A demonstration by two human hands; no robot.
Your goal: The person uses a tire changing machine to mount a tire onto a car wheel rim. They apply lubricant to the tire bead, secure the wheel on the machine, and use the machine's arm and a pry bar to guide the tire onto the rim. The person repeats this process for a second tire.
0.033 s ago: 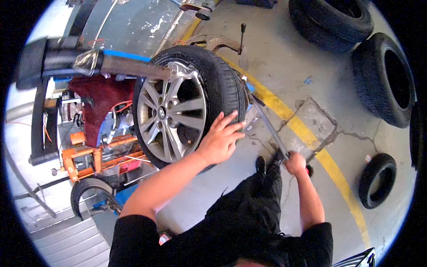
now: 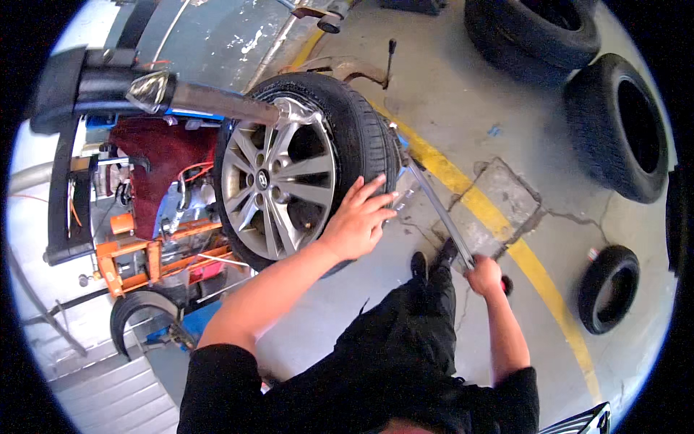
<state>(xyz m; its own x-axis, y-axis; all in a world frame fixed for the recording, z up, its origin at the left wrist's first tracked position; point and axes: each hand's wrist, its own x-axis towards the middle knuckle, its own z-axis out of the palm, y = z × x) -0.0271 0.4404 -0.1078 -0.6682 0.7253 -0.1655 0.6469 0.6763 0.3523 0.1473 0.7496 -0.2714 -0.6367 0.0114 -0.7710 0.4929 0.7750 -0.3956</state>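
Note:
A black tire (image 2: 369, 137) on a silver multi-spoke alloy wheel (image 2: 303, 168) is mounted on a tire changer. The changer's metal mounting head (image 2: 298, 111) rests at the upper part of the rim, by the tire's bead. My left hand (image 2: 356, 223) lies on the tread's near right side, fingers spread and holding nothing. Farther right, my right hand (image 2: 484, 275) is wrapped round the near end of a long metal tire lever (image 2: 439, 206). The lever slants up and left to the tire's right side, where the tire hides how its tip sits.
The changer's arm (image 2: 210, 101) reaches in from the left. Two large tires, a stacked tire (image 2: 535, 36) and a leaning tire (image 2: 614, 130), stand far right, with a small tire (image 2: 609, 289) nearer. An orange frame (image 2: 152, 257) stands left; a yellow line (image 2: 477, 206) crosses the floor.
My right hand and the lever's near end have shifted slightly toward me and to the right. My left hand stays on the tread.

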